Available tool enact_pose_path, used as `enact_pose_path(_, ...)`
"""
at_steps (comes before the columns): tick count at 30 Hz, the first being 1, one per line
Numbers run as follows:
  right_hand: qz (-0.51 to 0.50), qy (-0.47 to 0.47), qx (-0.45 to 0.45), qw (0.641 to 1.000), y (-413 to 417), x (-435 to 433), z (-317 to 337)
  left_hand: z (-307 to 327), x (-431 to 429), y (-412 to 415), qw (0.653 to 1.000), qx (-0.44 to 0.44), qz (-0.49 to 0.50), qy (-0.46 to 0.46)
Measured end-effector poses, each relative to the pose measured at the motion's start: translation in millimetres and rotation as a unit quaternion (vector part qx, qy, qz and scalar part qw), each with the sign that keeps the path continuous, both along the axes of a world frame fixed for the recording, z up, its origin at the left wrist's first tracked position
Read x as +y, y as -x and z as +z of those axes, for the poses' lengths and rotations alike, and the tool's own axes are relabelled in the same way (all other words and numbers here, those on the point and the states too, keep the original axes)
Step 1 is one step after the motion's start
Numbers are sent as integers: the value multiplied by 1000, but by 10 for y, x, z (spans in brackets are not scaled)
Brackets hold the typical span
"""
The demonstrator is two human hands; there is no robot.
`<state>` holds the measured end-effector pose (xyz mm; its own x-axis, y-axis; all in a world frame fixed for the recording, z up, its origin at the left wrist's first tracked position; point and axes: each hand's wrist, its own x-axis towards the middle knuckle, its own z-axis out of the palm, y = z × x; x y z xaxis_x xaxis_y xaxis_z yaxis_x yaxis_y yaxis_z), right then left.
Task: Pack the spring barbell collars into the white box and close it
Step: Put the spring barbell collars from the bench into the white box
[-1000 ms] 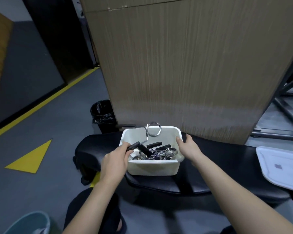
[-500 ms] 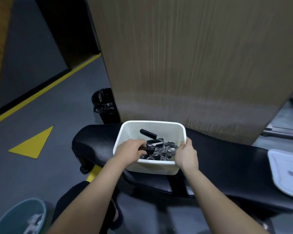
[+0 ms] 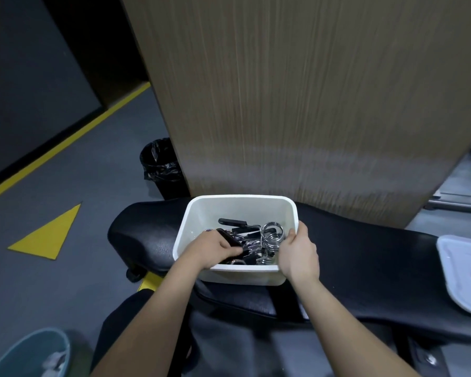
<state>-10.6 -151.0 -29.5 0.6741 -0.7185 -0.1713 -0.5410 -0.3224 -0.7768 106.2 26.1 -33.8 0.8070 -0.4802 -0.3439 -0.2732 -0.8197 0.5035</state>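
The white box (image 3: 242, 206) stands open on a black padded bench (image 3: 365, 257). Inside lie several spring barbell collars (image 3: 272, 236), chrome coils with black handles. My left hand (image 3: 215, 248) reaches down into the box and closes on the black handle of one collar (image 3: 230, 239) that lies among the others. My right hand (image 3: 298, 254) grips the box's right front rim. The box's white lid (image 3: 465, 273) rests on the bench at the far right, partly cut off by the frame edge.
A tall wood-grain panel (image 3: 297, 104) rises right behind the bench. A black-lined bin (image 3: 162, 165) stands on the grey floor to the left. A teal bin (image 3: 30, 355) sits at the bottom left. Yellow floor markings (image 3: 48, 234) lie further left.
My left hand has lowered the raised collar into the box and sunk down among the others. My right hand has stayed on the rim. The view has shifted closer and to the left.
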Motion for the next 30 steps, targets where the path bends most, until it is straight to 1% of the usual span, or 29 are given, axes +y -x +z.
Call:
enact_pose_path(1, 0, 1, -2, 1000, 4, 2, 3, 24, 5, 41, 1000, -26, 9, 12)
enact_pose_path(3, 1, 2, -4, 1000, 21, 3, 2, 100, 16, 125, 993, -110, 31, 38)
enact_pose_path(5, 1, 1, -5, 1000, 28, -9, -6, 178, 16, 254, 975, -208, 55, 63)
enact_pose_path(6, 1, -1, -5, 1000, 28, -15, -8, 210, 12, 340, 964, -252, 58, 60)
enact_pose_path(7, -1, -4, -5, 1000, 22, -19, -15, 211, 1, 421, 958, -278, 52, 47)
enact_pose_path(11, -7, -22, -14, 1000, 8, -20, -18, 49, 5, 750, 958, -280, -49, -38)
enact_pose_path(13, -12, -38, -23, 999, 20, -15, -12, -6, 53, 766, 948, -298, -96, -53)
enact_pose_path(16, -14, -69, -42, 997, 58, -11, 36, 5, 116, 726, 943, -285, -152, -76)
enact_pose_path(18, -9, -69, -54, 996, 92, -18, 79, 21, 115, 713, 939, -291, -163, -80)
enact_pose_path(23, -2, -20, -78, 997, 251, -198, 170, 115, -46, 821, 933, -301, -186, -74)
enact_pose_path(27, -27, 25, -86, 996, 471, -661, 274, 173, -536, 988, 934, -291, -204, -26)
enact_pose_path(30, -63, 42, -69, 995, 716, -1086, 285, 186, -998, 1114, 935, -277, -223, -9)
